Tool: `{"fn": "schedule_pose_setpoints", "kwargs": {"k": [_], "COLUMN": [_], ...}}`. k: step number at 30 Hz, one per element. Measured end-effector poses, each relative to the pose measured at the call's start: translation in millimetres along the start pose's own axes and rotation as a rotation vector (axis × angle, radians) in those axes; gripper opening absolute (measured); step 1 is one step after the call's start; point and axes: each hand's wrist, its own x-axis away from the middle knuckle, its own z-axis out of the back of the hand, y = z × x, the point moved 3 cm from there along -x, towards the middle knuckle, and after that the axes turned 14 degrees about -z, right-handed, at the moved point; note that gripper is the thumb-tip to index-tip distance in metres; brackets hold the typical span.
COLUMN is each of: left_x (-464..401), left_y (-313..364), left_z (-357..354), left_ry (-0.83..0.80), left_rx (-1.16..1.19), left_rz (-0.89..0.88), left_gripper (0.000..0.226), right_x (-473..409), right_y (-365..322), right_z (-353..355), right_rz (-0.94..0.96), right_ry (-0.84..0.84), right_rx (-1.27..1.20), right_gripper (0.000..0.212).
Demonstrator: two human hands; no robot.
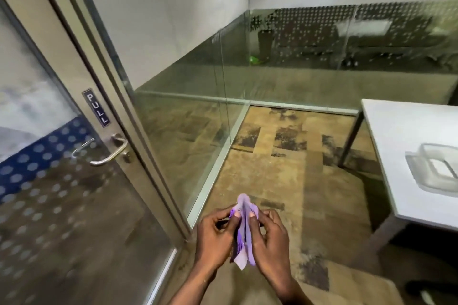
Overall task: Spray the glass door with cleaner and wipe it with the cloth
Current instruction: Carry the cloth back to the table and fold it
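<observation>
A folded purple cloth (244,235) is pinched between both of my hands, low in the middle of the view. My left hand (215,238) grips its left side and my right hand (269,235) grips its right side. The glass door (62,205) stands to the left, with a frosted dot pattern, a blue band and a metal frame. Its silver lever handle (109,155) sits below a small PULL sign (96,109). My hands are right of the door frame and apart from it. No spray bottle is in view.
A glass partition (188,111) runs from the door frame to the far corner. A white table (406,146) stands at the right with a clear plastic tray (436,168) on it. Patterned brown carpet (285,181) covers the floor.
</observation>
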Motion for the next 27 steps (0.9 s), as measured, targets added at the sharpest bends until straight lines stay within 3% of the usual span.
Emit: {"fn": "schedule_pose_setpoints", "kwargs": {"k": [4, 13, 16, 20, 25, 27], "left_x": [-20.5, -49.7, -54.7, -58.7, -55.2, -52.5], "left_y": [3.1, 30.8, 30.6, 22.9, 28.3, 34.3], "left_z": [-28.7, -88.3, -102.8, -124.2, -166.9, -180.4], "left_ry": [-0.15, -0.429, -0.487, -0.589, -0.769, -0.8], "left_rx": [-0.007, -0.011, -0.023, 0.005, 0.104, 0.147], "left_rz": [-0.037, -0.186, -0.223, -0.165, -0.152, -0.158], "left_gripper": [0.022, 0.019, 0.023, 0.019, 0.015, 0.016], "right_x": [-9.3, -19.1, -16.0, -6.8, -7.6, -13.2], "right_y": [5.8, 6.2, 8.9, 22.6, 53.5, 69.4], "right_z": [13.2, 46.3, 54.2, 79.3, 142.5, 161.8], "right_rz": [0.026, -0.083, -0.125, -0.155, -0.356, -0.454], "right_ry": [0.023, 0.188, 0.192, 0.279, 0.63, 0.572], "right_rx": [0.167, 0.195, 0.204, 0.051, -0.179, -0.274], "right_gripper": [0.031, 0.056, 0.052, 0.05, 0.051, 0.052]}}
